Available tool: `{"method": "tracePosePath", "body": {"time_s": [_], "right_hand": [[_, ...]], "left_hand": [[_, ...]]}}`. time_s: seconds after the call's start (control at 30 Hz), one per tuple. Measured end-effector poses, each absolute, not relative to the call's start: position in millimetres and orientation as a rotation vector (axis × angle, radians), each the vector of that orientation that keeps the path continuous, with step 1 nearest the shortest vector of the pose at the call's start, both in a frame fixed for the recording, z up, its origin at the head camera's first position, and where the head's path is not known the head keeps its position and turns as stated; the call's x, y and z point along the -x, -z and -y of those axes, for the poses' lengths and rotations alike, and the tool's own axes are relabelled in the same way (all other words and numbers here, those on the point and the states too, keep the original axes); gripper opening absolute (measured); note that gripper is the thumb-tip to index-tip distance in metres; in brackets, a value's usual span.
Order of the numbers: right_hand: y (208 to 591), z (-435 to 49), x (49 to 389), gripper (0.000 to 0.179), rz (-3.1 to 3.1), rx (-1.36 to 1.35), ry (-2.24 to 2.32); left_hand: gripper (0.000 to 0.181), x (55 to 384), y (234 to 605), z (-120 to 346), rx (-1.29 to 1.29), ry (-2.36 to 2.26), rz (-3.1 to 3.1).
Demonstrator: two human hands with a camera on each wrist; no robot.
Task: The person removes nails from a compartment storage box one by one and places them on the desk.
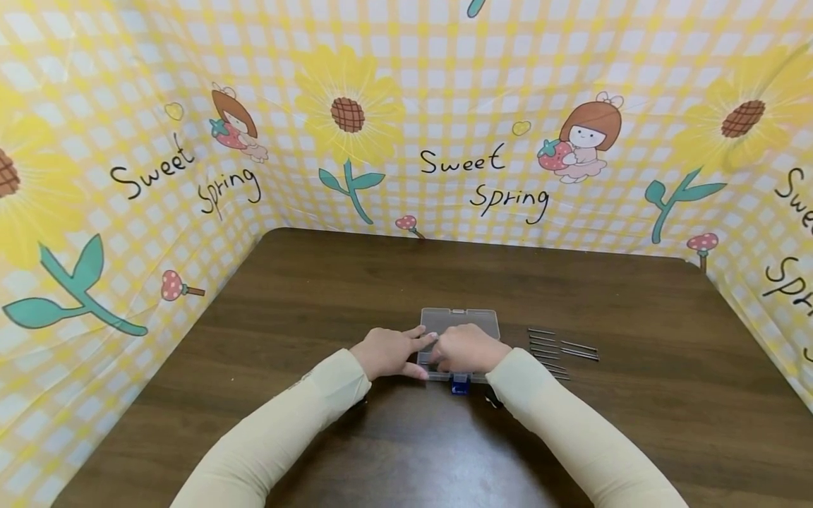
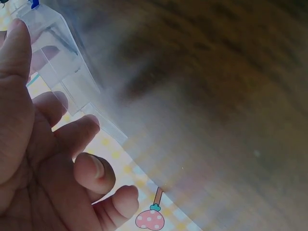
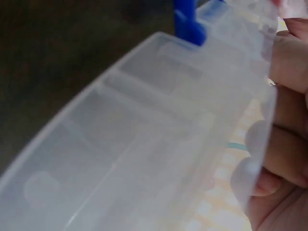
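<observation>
A clear plastic compartment box (image 1: 424, 377) stands on the table with its lid (image 1: 460, 321) folded open to the back. Its blue latch (image 1: 460, 385) hangs at the front. My left hand (image 1: 390, 351) holds the box's left end, the thumb at the near corner and the fingers across the far side. From the right, my right hand (image 1: 468, 348) reaches into the box with bent fingers pointing down. What those fingertips touch is hidden. Through the clear wall in the left wrist view, a thin dark nail (image 2: 62, 39) shows inside the box.
To the right of the box, several thin metal nails (image 1: 542, 331) lie in a rough column, with a few more nails (image 1: 579, 346) beside them. The brown wooden table (image 1: 356, 282) is bordered by a yellow checked cloth (image 1: 394, 183) at the back and sides.
</observation>
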State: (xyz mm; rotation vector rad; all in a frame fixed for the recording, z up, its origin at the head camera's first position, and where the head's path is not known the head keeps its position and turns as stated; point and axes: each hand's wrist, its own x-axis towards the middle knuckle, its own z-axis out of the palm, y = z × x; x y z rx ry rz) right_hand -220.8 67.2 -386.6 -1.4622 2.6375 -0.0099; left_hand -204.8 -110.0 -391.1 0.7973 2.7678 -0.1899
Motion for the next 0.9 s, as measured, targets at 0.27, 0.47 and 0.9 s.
{"method": "tracePosePath", "body": {"time_s": [0.27, 0.47, 0.9], "right_hand": [[390, -62, 218, 0.011, -2.719, 1.522, -0.062], [395, -60, 219, 0.012, -2.737, 1.559, -0.058], [388, -54, 216, 0.010, -2.677, 1.469, -0.143]], "left_hand": [[0.080, 205, 392, 110, -0.823, 0.153, -2.777], [0.080, 205, 391, 111, -0.823, 0.144, -2.773], [0.080, 204, 389, 109, -0.810, 0.150, -2.768]]}}
